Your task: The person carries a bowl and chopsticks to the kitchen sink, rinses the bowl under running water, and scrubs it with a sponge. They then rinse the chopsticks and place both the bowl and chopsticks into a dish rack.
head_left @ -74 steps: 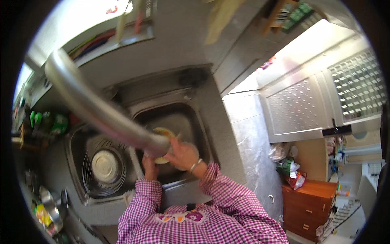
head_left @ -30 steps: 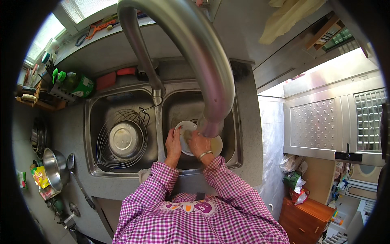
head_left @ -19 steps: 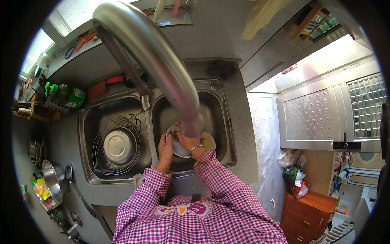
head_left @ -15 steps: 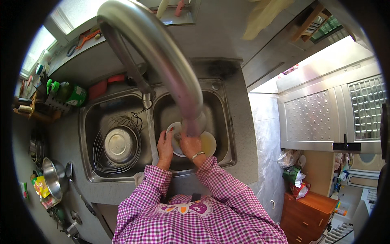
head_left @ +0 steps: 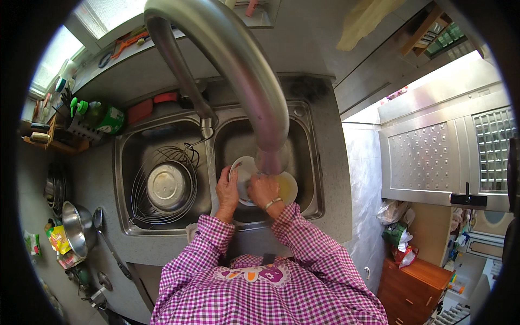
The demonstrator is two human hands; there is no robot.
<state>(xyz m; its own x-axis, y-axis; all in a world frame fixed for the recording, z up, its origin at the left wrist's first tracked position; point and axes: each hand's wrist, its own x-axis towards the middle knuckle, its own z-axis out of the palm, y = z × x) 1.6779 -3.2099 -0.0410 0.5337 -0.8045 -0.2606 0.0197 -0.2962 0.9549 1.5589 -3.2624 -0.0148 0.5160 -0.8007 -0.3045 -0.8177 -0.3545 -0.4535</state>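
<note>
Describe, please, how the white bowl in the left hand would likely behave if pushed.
The white bowl probably feels stiff, its rim showing an even curve. Its smooth-looking surface could slip against the left hand. Its round outline suggests it might roll if stood on edge.

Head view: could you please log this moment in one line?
left hand: holding white bowl | right hand: at bowl | right basin: pale dish too | left basin: metal vessel
</note>
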